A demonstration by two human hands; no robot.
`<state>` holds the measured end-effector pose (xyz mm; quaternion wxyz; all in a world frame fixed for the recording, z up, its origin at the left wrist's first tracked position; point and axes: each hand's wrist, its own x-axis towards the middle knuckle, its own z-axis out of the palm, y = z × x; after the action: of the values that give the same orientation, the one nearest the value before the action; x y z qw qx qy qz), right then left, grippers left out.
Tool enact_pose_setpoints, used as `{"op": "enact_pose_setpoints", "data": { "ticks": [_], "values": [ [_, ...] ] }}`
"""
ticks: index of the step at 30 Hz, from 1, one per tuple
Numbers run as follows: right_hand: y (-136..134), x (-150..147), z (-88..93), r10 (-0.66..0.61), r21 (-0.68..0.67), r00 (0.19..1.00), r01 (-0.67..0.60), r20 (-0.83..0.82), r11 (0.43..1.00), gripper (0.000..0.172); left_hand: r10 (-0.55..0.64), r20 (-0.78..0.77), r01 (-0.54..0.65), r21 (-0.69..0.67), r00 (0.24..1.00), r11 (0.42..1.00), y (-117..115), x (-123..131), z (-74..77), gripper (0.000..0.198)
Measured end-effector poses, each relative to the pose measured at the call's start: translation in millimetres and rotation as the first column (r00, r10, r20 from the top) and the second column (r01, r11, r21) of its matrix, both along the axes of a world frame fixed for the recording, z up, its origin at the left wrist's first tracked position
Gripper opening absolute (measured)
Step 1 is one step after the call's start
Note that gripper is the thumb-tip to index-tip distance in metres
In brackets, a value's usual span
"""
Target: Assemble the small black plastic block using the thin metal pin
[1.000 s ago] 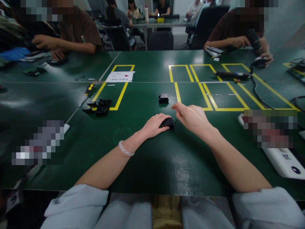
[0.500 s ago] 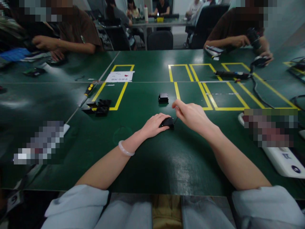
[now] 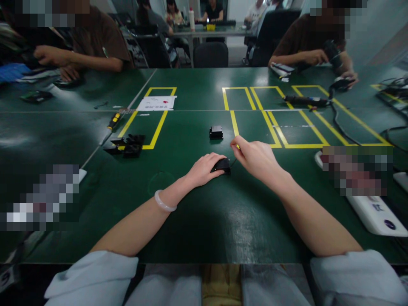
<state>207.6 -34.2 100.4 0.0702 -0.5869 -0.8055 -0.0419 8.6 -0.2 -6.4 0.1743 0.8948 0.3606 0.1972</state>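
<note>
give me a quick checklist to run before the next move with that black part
1. Left hand grips the part: ok, fingers curl over it on the table.
2. Right hand pinch holds something: cannot tell; a thin strand runs from the part toward it.
3. Second part clear of both hands: ok, it sits apart, beyond them.
4. Screwdriver at hand: not ok, it lies far left, untouched.

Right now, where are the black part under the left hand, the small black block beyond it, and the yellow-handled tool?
black part [image 3: 223,165]: head view, its exposed right end.
small black block [image 3: 216,132]: head view, middle of its top.
yellow-handled tool [image 3: 114,120]: head view, on its handle.
</note>
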Motion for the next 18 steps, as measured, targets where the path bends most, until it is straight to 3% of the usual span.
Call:
{"op": "enact_pose_setpoints", "data": {
  "ticks": [18],
  "values": [
    [0.8, 8.7, -8.0, 0.158, 0.021, 0.982, -0.157, -0.106, 0.987, 0.035, -0.029, -0.026, 0.029, 0.001, 0.999, 1.0, 1.1, -1.3, 4.9, 0.04]
  ]
}}
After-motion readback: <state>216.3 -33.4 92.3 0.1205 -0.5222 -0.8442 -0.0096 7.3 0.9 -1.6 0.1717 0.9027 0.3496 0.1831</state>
